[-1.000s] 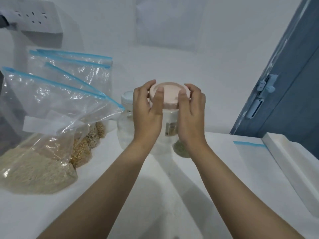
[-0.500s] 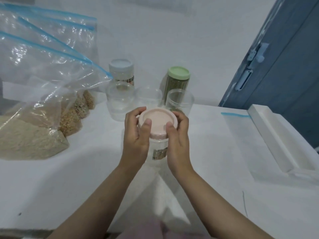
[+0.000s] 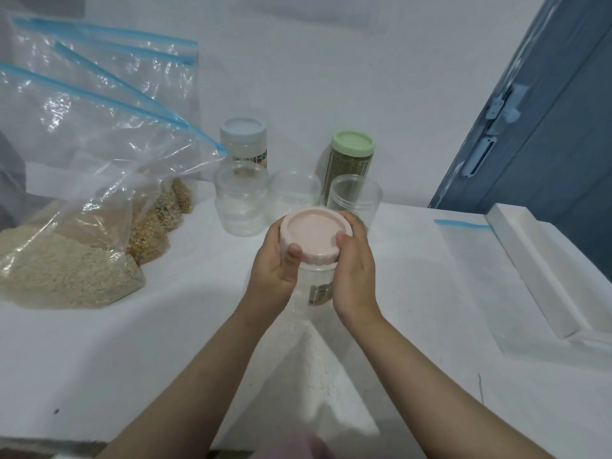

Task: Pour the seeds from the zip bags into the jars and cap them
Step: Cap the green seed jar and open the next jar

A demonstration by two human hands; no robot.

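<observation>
On the white tabletop [image 3: 99, 352], the left hand [image 3: 276, 268] and the right hand [image 3: 356, 270] curl round the round pale-pink plastic lid [image 3: 314, 238] sitting on a clear plastic jar [image 3: 316, 286]. Behind stand three clear lidless jars [image 3: 241, 202], a clear jar with a pale-blue lid [image 3: 243, 142] and a green-lidded jar of green seeds [image 3: 351, 162]. Clear zip bags of tan seeds with blue seals [image 3: 66, 226] lie at the left.

Lighting was soft, even and cool, fairly bright, with faint shadows on the white desk [image 3: 99, 359]. Small glare spots marked the zip bags [image 3: 99, 127]. Wide-angle bending showed at edges; bottom edge blurred.
</observation>
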